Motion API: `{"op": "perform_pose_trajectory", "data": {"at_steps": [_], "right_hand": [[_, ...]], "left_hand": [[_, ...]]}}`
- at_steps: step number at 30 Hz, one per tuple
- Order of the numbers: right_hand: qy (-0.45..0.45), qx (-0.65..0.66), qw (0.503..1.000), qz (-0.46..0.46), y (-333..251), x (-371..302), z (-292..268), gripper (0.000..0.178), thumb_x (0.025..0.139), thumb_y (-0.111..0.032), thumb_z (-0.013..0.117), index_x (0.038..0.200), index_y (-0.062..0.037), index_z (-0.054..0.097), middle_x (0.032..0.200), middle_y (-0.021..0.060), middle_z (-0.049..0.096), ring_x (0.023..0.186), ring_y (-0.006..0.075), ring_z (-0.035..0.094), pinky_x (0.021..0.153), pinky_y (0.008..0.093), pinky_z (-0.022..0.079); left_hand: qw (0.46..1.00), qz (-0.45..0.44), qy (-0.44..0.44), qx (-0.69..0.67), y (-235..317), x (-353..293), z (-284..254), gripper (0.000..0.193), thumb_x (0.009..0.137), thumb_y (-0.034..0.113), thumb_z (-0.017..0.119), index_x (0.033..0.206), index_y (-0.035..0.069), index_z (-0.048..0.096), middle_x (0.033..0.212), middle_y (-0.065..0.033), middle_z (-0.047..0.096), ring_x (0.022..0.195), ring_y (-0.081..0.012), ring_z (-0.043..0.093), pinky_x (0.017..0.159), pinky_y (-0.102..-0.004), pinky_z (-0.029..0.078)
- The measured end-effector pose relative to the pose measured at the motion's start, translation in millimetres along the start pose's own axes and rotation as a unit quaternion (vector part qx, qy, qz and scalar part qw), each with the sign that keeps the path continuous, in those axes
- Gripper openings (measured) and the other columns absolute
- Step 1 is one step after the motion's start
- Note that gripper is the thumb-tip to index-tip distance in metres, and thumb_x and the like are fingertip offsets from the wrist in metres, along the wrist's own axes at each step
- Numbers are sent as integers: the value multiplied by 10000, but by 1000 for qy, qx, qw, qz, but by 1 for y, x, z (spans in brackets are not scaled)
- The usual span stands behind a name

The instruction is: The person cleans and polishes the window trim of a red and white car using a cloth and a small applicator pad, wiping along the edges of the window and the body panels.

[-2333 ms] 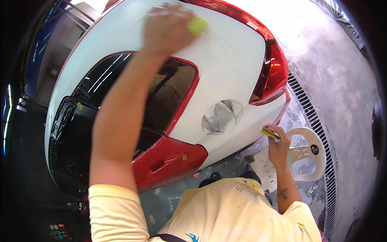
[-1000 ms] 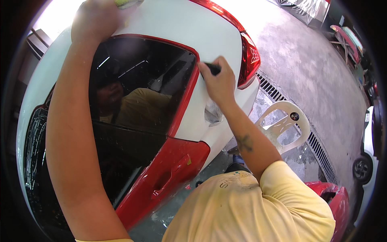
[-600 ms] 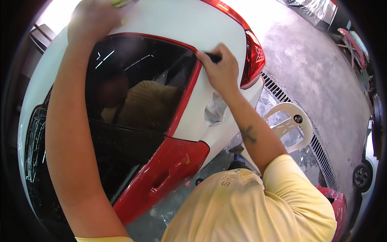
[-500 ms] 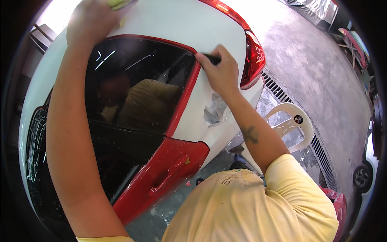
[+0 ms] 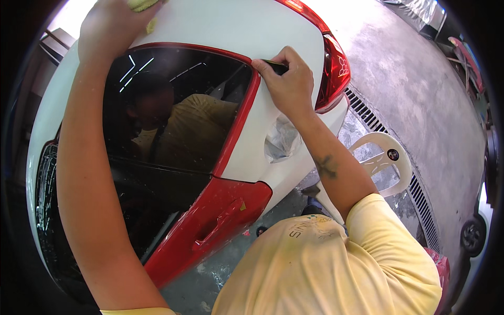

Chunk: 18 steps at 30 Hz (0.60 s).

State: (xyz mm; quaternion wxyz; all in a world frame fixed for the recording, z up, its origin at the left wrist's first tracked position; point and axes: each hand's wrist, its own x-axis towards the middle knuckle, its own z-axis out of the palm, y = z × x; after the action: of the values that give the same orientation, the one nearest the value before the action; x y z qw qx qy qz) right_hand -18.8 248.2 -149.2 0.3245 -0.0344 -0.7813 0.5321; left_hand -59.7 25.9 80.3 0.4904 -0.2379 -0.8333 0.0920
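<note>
My left hand (image 5: 107, 32) reaches over the white roof at the top left. It is closed on a fuzzy yellow-green cloth (image 5: 140, 5), partly cut off by the upper edge, and its fingers are only partly seen. My right hand (image 5: 290, 79) pinches a flat black tool (image 5: 276, 66), much of it hidden in the palm. Its thumb lies by the upper corner of the dark side window (image 5: 173, 110), where a red frame strip (image 5: 240, 131) meets the white rear panel (image 5: 249, 144). Below the window is a red door (image 5: 220, 223) with a handle.
Crumpled clear film (image 5: 283, 139) covers a spot on the rear panel. A red tail light (image 5: 334, 73) is right of my right hand. A white plastic chair (image 5: 401, 176) stands beside a floor grating (image 5: 422, 205). Another car's wheel (image 5: 472, 233) shows far right.
The view has shifted slightly, so the window corner sits a little higher and further left. Both hands stay near the same spots on the car, still holding the cloth and the black tool.
</note>
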Motion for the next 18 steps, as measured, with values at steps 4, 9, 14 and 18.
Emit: {"op": "perform_pose_trajectory", "data": {"at_steps": [4, 9, 14, 18], "right_hand": [[-1, 23, 1000, -19, 32, -26, -2, 473, 882, -471, 857, 816, -71, 613, 715, 86, 678, 674, 288, 657, 673, 425, 506], [-12, 11, 999, -37, 10, -1, -3, 473, 859, -383, 916, 789, -43, 594, 678, 72, 611, 639, 171, 549, 639, 349, 474], [-8, 7, 999, -35, 20, -4, 0, 481, 858, -448, 890, 800, -67, 602, 685, 74, 640, 657, 251, 627, 668, 393, 499], [-24, 4, 1000, -20, 19, -5, -5, 475, 843, -465, 889, 813, -77, 618, 708, 70, 668, 679, 286, 659, 675, 412, 504]], "left_hand": [[1000, -9, 16, 16, 16, 2, -7, 335, 792, 340, 865, 933, 70, 725, 995, -178, 718, 1009, -393, 691, 907, -492, 547], [999, 20, -24, 6, -9, 3, 5, 335, 787, 332, 865, 961, 77, 734, 997, -181, 721, 1013, -399, 691, 918, -488, 549], [997, 64, -27, 43, -46, 6, 26, 480, 927, 449, 796, 1265, 116, 720, 1126, -106, 734, 1088, -336, 704, 929, -470, 555], [997, 23, -66, 45, -31, 7, 21, 462, 932, 445, 793, 1253, 117, 740, 1121, -102, 739, 1087, -330, 706, 927, -463, 552]]}}
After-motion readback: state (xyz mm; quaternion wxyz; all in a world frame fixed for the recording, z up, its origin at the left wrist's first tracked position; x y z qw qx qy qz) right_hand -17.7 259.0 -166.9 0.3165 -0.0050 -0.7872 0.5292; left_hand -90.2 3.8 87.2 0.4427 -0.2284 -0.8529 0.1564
